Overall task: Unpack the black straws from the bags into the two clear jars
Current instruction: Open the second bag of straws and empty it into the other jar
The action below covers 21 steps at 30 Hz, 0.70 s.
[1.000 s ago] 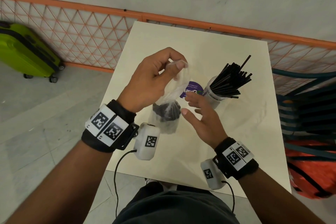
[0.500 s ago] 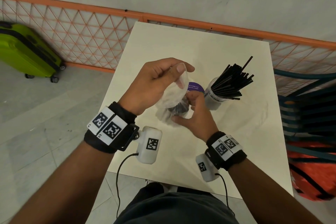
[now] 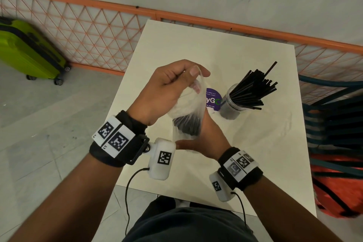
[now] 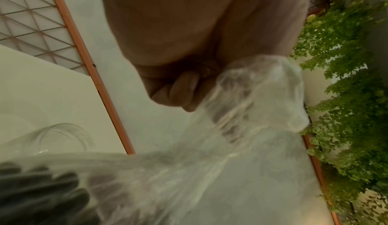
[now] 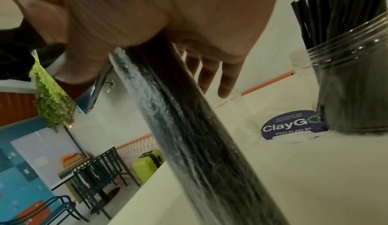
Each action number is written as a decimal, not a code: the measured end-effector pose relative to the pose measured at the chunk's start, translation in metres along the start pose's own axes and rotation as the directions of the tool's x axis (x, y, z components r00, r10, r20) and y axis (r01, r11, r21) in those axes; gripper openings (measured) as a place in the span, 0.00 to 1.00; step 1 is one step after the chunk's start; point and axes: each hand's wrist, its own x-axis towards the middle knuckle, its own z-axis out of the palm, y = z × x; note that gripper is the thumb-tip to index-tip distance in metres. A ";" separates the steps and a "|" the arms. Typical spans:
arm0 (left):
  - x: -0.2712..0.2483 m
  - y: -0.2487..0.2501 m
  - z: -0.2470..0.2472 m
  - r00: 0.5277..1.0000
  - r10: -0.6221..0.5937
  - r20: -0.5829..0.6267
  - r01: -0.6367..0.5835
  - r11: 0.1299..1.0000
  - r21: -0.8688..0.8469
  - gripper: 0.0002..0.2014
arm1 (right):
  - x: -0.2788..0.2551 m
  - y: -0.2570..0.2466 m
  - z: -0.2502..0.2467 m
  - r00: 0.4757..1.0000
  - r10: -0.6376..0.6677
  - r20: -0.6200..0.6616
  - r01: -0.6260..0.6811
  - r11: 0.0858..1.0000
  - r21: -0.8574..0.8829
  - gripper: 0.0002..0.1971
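Left hand (image 3: 167,92) pinches the gathered top of the clear bag (image 3: 188,108) above the table (image 3: 255,143); right hand (image 3: 204,137) is wrapped round the bagged bundle of black straws (image 3: 186,126), fingers curled on it. Behind it stands an empty jar (image 4: 60,137) (only a rim shows), and farther right the filled jar (image 3: 233,104) already bristles with straws. Judged about half done: this bundle is not yet out of its bag, second jar unfilled.

The bag (image 3: 186,108) is seen as thin, crinkled, glossy clear plastic; the jar (image 3: 232,104) as smooth transparent plastic; the worktop (image 3: 245,143) as matt cream.
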 end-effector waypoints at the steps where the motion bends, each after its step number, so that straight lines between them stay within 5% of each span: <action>1: 0.000 0.000 0.001 1.000 0.004 0.005 -0.004 1.000 -0.003 0.12 | 0.002 0.000 0.002 0.999 0.026 -0.019 -0.027 0.999 -0.039 0.56; 5: 0.000 0.003 -0.005 1.000 0.000 0.020 0.000 1.000 -0.019 0.12 | 0.005 0.006 -0.008 0.997 0.076 -0.035 -0.073 0.994 0.080 0.38; 8: -0.001 0.001 -0.015 1.000 -0.007 0.011 0.008 0.999 -0.043 0.12 | 0.005 0.015 -0.024 1.000 0.001 0.014 -0.003 0.991 0.135 0.41; 12: -0.004 -0.006 -0.013 0.995 -0.092 0.030 0.094 0.993 -0.075 0.15 | 0.014 0.016 -0.016 0.997 -0.005 0.083 0.011 0.997 -0.078 0.49; 17: -0.006 -0.025 -0.004 0.993 -0.117 -0.006 0.116 0.989 -0.092 0.12 | 0.020 0.032 0.011 1.000 0.023 -0.004 -0.023 0.984 -0.177 0.32; 19: -0.012 -0.040 -0.013 0.989 -0.133 -0.061 0.122 0.980 -0.155 0.16 | 0.019 0.033 0.014 0.999 0.036 -0.024 -0.039 0.990 -0.135 0.28; 21: -0.025 -0.065 -0.023 0.988 -0.138 -0.071 0.125 0.979 -0.161 0.31 | 0.016 0.033 0.013 0.998 0.045 -0.035 -0.048 0.995 -0.088 0.27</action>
